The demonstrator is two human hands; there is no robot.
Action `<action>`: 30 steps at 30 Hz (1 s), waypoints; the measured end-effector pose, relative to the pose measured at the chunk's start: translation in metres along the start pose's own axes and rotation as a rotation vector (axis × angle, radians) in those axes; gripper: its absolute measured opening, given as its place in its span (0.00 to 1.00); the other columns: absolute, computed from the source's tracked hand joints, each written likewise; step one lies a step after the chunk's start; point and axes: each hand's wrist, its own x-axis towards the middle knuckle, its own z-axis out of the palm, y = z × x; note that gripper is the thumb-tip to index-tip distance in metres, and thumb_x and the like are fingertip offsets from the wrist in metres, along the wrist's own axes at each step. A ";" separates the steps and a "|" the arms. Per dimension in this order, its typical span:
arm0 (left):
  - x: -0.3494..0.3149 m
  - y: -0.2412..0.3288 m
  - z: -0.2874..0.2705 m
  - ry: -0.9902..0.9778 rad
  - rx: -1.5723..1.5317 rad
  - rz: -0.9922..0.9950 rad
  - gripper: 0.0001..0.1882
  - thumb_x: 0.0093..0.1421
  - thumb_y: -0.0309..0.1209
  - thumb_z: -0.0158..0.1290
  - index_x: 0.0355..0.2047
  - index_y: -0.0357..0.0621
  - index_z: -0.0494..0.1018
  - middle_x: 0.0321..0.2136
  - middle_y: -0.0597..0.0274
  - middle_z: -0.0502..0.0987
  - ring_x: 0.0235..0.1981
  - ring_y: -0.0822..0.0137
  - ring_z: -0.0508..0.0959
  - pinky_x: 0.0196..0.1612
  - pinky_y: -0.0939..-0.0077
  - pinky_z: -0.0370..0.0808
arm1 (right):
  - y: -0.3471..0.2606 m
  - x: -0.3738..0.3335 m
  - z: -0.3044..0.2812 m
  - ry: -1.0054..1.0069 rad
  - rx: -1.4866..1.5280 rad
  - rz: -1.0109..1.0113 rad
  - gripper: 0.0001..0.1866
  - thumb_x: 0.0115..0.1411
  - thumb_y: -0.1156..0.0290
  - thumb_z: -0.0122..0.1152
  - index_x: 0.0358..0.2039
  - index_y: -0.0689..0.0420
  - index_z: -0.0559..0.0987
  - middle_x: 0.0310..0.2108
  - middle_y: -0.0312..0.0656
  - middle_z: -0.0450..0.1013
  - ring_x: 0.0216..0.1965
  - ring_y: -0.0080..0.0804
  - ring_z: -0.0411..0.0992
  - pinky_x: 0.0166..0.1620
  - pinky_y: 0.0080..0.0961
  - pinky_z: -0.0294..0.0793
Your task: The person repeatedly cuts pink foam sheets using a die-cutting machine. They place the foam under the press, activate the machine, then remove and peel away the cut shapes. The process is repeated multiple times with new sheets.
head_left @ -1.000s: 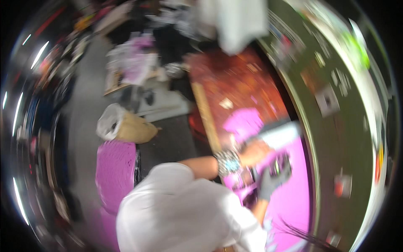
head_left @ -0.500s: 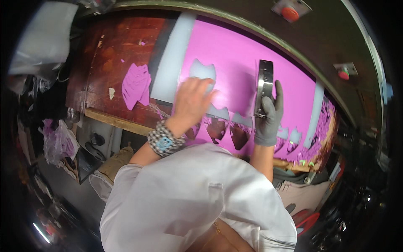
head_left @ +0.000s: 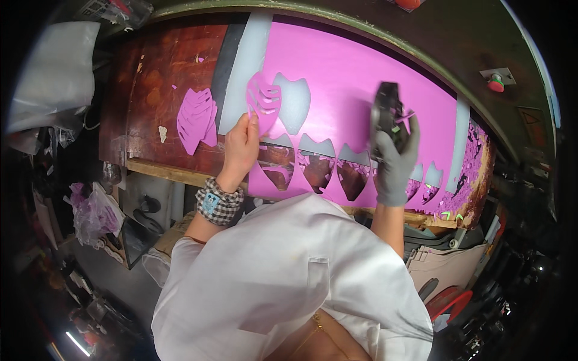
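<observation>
A slotted pink cut-out piece (head_left: 265,99) is pinched in my bare left hand (head_left: 242,147), held up over the left edge of a large pink sheet (head_left: 343,66). Beside it, a hole in the sheet, matching in outline, bares the pale board below. My right hand (head_left: 394,174), in a grey glove, grips a dark metal cutting die (head_left: 384,111) raised over the sheet, with pink scraps at its inner side. Several similar slotted pieces lie in an overlapping stack (head_left: 195,120) to the left.
The stack rests on a reddish-brown wooden table (head_left: 150,90). A pale cutting board (head_left: 244,72) shows beside the sheet. Pink scraps (head_left: 472,159) are heaped at the right end. Beyond runs a dark green machine beam (head_left: 445,42) with a red button (head_left: 495,84).
My left hand has lifted a slotted piece from the sheet and drawn it left, uncovering the hole. In my right hand the die has turned, showing scraps at its inner side.
</observation>
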 end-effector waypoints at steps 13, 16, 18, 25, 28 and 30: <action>-0.010 -0.003 0.007 0.236 0.053 0.266 0.10 0.65 0.29 0.46 0.44 0.38 0.67 0.16 0.54 0.69 0.16 0.63 0.71 0.22 0.66 0.65 | 0.072 0.028 0.046 -0.243 -0.770 -0.529 0.45 0.45 0.73 0.65 0.63 0.64 0.54 0.54 0.58 0.62 0.55 0.57 0.61 0.58 0.46 0.60; -0.018 0.004 0.005 0.230 0.048 0.300 0.09 0.65 0.28 0.45 0.44 0.38 0.68 0.16 0.55 0.68 0.16 0.65 0.70 0.21 0.67 0.64 | 0.058 0.017 0.039 -0.236 -0.780 -0.532 0.46 0.45 0.73 0.65 0.64 0.64 0.53 0.56 0.60 0.60 0.55 0.57 0.60 0.58 0.46 0.61; -0.022 0.009 0.002 0.189 0.084 0.273 0.09 0.66 0.29 0.45 0.43 0.38 0.68 0.16 0.55 0.68 0.16 0.66 0.69 0.22 0.68 0.65 | 0.052 0.004 0.031 -0.200 -0.793 -0.479 0.48 0.47 0.70 0.67 0.65 0.65 0.51 0.60 0.60 0.56 0.60 0.55 0.58 0.61 0.44 0.59; -0.067 -0.007 -0.012 0.328 -0.242 0.237 0.09 0.67 0.31 0.43 0.38 0.37 0.68 0.23 0.50 0.72 0.23 0.61 0.72 0.27 0.67 0.67 | -0.030 -0.028 -0.115 0.625 -0.783 -0.605 0.46 0.58 0.60 0.62 0.67 0.64 0.47 0.66 0.57 0.48 0.58 0.44 0.61 0.59 0.37 0.64; -0.095 -0.024 -0.012 0.386 0.021 0.343 0.09 0.67 0.31 0.43 0.36 0.36 0.67 0.26 0.47 0.73 0.25 0.54 0.73 0.29 0.63 0.68 | -0.073 -0.027 -0.182 0.875 -1.075 -0.610 0.50 0.62 0.49 0.54 0.66 0.69 0.39 0.65 0.64 0.44 0.62 0.52 0.54 0.64 0.41 0.55; -0.105 -0.032 -0.008 0.374 0.241 0.443 0.10 0.67 0.32 0.44 0.35 0.36 0.67 0.27 0.44 0.74 0.27 0.48 0.74 0.30 0.59 0.68 | -0.084 -0.022 -0.196 0.811 -1.492 -0.668 0.52 0.64 0.44 0.49 0.65 0.74 0.35 0.64 0.68 0.42 0.64 0.57 0.49 0.66 0.43 0.49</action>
